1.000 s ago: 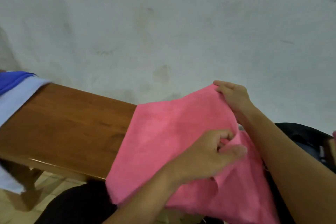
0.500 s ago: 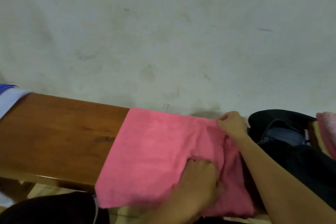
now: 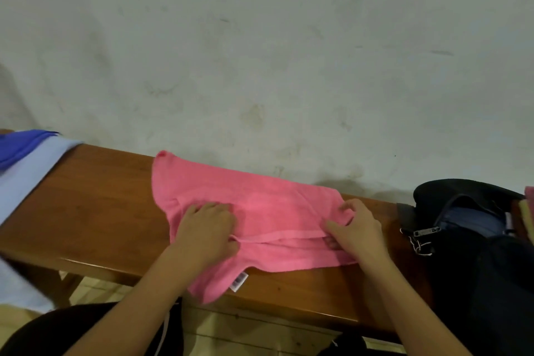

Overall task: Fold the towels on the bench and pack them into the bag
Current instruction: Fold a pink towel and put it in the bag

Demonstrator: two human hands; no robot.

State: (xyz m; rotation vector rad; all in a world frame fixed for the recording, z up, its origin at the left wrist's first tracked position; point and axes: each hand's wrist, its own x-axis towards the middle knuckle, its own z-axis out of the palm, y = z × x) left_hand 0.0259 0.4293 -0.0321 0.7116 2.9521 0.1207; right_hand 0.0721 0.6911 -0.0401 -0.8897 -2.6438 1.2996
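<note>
A pink towel point(image 3: 260, 205) lies folded across the brown wooden bench point(image 3: 95, 211), one corner with a white label hanging over the front edge. My left hand point(image 3: 206, 235) rests on the towel's left part, fingers curled into the cloth at the fold edge. My right hand point(image 3: 354, 233) is at the towel's right end, thumb and fingers pinching the folded layers. A black bag point(image 3: 462, 228) stands open on the bench at the right, with a zip pull hanging at its left side.
Blue and light-blue towels point(image 3: 26, 159) lie at the bench's left end and hang over it. A pink and yellowish cloth stack point(image 3: 527, 208) shows at the far right edge. A pale stained wall point(image 3: 260, 52) rises right behind the bench. Tiled floor shows below.
The towel, held up a second ago, has been laid down and folded narrower on the bench. Both hands have come down onto it and spread apart along its front fold.
</note>
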